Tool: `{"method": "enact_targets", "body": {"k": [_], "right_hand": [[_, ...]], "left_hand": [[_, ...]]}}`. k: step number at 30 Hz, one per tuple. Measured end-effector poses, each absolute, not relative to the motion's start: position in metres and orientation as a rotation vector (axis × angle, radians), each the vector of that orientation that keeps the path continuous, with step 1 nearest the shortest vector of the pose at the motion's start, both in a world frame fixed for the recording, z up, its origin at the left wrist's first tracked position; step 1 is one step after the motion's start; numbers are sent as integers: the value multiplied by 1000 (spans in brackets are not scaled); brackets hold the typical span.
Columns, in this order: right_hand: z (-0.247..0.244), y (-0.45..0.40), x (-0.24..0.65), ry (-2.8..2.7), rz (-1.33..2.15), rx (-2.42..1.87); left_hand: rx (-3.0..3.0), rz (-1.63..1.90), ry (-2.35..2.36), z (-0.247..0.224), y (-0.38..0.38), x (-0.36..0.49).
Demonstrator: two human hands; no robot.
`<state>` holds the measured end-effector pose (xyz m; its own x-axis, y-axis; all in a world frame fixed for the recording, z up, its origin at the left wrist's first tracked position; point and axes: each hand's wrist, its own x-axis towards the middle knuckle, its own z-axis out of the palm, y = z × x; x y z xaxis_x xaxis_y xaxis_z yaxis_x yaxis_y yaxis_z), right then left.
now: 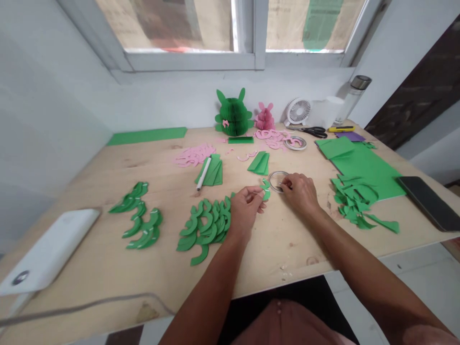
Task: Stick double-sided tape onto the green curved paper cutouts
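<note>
Near the middle of the table, my left hand pinches a small curved green paper piece with white strips on it. Just to its right, my right hand is closed on the near edge of a narrow roll of tape. A pile of curved green paper cutouts lies beside my left wrist, partly hidden by it. Farther left are more green cutouts bearing white strips. Folded green paper pieces lie beyond my hands.
A white pen rests on green paper strips. Pink cutouts, a green paper figure and a pink one are at the back. Green scraps, a phone, scissors and a yellow cutter are right; a white device is left.
</note>
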<state>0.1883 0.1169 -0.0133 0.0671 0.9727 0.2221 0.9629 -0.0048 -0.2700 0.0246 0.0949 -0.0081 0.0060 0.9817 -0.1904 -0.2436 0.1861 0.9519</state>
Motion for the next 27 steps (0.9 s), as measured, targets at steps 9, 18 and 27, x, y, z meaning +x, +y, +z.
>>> {"method": "enact_targets", "body": {"k": [9,18,27], "right_hand": [[-16,117,187,-1963,21,-1974],[-18,115,191,-1957,92,-1844],[-12,109,188,-1657,485,-1657]], "left_hand": [[874,1191,1121,-7,94,25],[870,1182,1111,-9,94,25],[778,1138,1119,-6,94,25]]}}
